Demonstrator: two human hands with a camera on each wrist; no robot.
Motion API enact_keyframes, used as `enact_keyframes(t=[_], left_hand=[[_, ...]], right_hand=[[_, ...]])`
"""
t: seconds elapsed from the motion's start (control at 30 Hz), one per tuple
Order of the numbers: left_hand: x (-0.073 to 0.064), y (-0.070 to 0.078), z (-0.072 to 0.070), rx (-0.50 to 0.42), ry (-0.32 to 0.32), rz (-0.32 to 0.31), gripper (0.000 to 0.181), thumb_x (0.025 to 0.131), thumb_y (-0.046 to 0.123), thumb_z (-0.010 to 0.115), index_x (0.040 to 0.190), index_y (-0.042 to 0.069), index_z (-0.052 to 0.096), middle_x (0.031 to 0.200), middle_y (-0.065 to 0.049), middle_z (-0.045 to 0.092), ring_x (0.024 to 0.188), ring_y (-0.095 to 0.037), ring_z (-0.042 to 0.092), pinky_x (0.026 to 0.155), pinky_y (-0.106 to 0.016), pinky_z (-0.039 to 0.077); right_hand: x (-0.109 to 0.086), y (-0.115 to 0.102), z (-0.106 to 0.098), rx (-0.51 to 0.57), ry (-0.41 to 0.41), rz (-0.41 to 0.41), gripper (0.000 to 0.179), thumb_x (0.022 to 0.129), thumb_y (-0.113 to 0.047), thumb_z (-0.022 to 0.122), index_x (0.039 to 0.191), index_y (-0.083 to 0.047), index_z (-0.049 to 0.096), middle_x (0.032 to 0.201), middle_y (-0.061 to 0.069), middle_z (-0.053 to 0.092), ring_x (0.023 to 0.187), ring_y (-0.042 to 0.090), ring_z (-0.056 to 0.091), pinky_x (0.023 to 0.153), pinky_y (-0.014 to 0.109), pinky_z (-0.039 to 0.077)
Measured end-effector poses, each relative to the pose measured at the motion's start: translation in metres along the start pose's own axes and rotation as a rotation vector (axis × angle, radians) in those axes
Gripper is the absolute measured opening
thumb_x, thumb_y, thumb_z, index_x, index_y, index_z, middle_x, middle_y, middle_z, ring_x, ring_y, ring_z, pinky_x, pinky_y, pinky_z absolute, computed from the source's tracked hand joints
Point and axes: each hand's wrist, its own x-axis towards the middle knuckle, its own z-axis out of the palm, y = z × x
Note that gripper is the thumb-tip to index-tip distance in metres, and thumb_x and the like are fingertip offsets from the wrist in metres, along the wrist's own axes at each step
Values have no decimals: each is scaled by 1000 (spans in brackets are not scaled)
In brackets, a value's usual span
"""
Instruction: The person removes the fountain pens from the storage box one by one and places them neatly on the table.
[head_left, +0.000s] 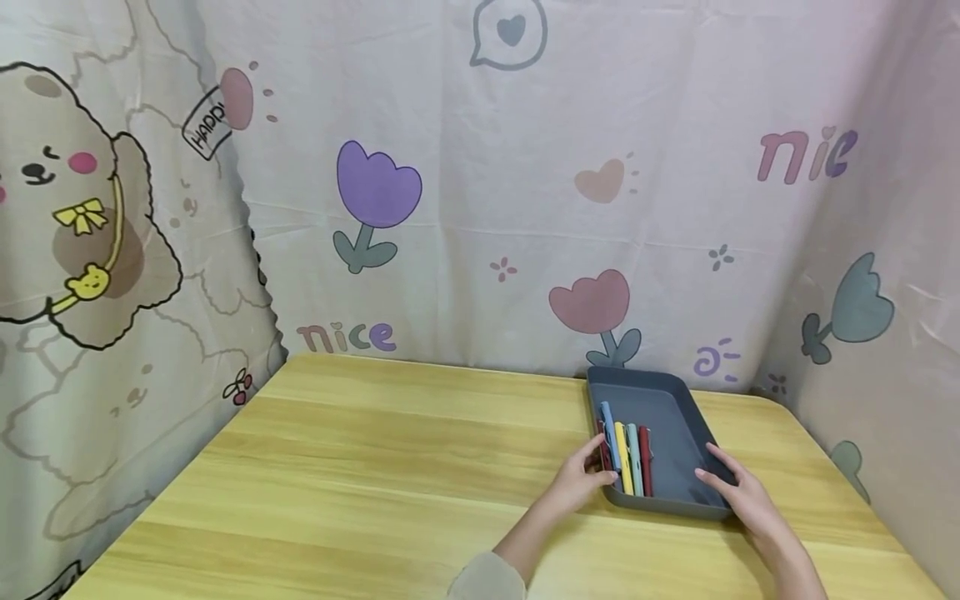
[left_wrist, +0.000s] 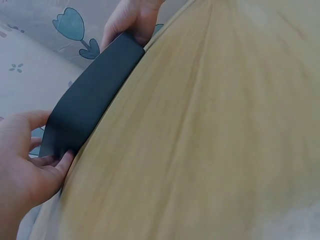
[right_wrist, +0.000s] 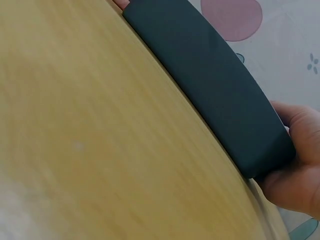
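Note:
A dark grey rectangular tray (head_left: 684,454) lies on the right part of the table, its short near wall facing me. My left hand (head_left: 581,479) grips the left wall by the near corner, thumb over the rim. On the opposite side my right hand (head_left: 750,496) holds the right wall, with thumb and a finger over its edge. Several pens lie side by side along the tray's left inside, among them a blue pen (head_left: 611,435), a yellow pen (head_left: 623,458), a pale green pen (head_left: 635,460) and a dark red pen (head_left: 646,462). Both wrist views show the tray's outer wall (left_wrist: 90,90) between the hands.
The wood-grain table (head_left: 360,450) stretches to the left of the tray. Behind it hangs a printed curtain (head_left: 465,192) with tulips and lettering, close to the tray's far end. More curtain (head_left: 915,208) hangs along the right side.

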Motion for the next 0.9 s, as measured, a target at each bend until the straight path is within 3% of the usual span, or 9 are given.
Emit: enact_keyframes(t=[0.1,0.17,0.27,0.33,0.4,0.57,0.7,0.8,0.9], left_hand=[[0,0,0,-8,4,-27,64,82,2,65,140,10,40,140,-19,35,61,-11,47,47,-17,39],[-1,0,-1,-14,7,-37,64,82,2,64,140,11,40,140,-19,35,60,-9,43,43,-15,33],[-2,2,-3,10,13,-29,64,82,2,65,140,11,40,140,-18,35,83,-19,55,48,-17,39],[-3,2,-4,29,18,-20,64,81,3,66,140,10,40,140,-17,35,111,-29,48,56,-20,44],[-4,3,-5,31,22,-13,64,80,2,66,139,8,40,140,-17,35,124,-36,35,62,-21,46],[-6,3,-5,5,22,-24,65,81,1,65,140,9,40,140,-18,35,117,-35,43,53,-20,42],[-7,3,-8,1,23,-15,64,81,1,65,140,7,39,136,-20,39,113,-33,46,71,-26,49],[-8,3,-11,-2,22,-4,64,81,1,65,139,5,39,134,-20,41,118,-34,42,85,-30,45],[-9,2,-14,-28,14,-12,64,82,0,64,140,6,38,132,-21,43,114,-32,45,77,-28,47]], right_hand=[[-1,-1,1,-23,3,-8,79,90,-29,59,146,1,11,145,31,-2,130,48,-4,100,62,6],[-1,-2,2,-36,2,-7,79,90,-29,59,146,1,11,145,32,-1,130,48,-4,100,62,6],[0,-4,3,-62,1,4,79,90,-29,59,146,0,11,145,32,-1,130,48,-4,101,61,6],[0,-4,3,-75,-4,13,79,90,-29,59,146,0,11,145,32,-1,130,48,-4,101,61,5],[0,-5,4,-90,-7,22,78,91,-29,58,146,0,11,145,33,-1,130,48,-3,101,61,6],[-1,-5,6,-95,0,13,78,90,-28,59,146,0,12,144,33,1,130,49,-2,101,61,6],[-1,-7,9,-92,2,-11,77,90,-26,60,145,2,14,144,34,2,130,49,-1,101,61,7],[-2,-9,11,-83,-6,-18,77,90,-26,60,145,3,14,144,34,2,130,49,-1,101,61,6],[-1,-10,13,-74,-15,-11,77,90,-26,60,145,2,14,144,34,1,130,48,-2,101,61,6]])
